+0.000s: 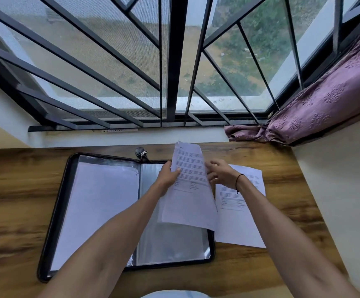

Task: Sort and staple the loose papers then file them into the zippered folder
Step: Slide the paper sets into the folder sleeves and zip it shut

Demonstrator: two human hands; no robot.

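Looking down from the head camera at a wooden desk (pixel 282 168) under a barred window (pixel 174 61). Lying open on the desk: a black zippered folder (pixel 52 211), clear sleeves showing on both halves, zip pull (pixel 141 152) at the top by the spine. Held up over the folder's right half: a printed sheet (pixel 188 186), tilted, its lower edge hanging over the right sleeve. Gripping the sheet's left edge: left hand (pixel 167 176), thumb on the printed face, fingers curled behind. Reaching to the sheet's right edge: right hand (pixel 221 174), fingers bent; cannot tell if pinching it. Resting flat just right of the folder: more papers (pixel 239 220). Bunched on the sill at right: purple curtain (pixel 325 100).
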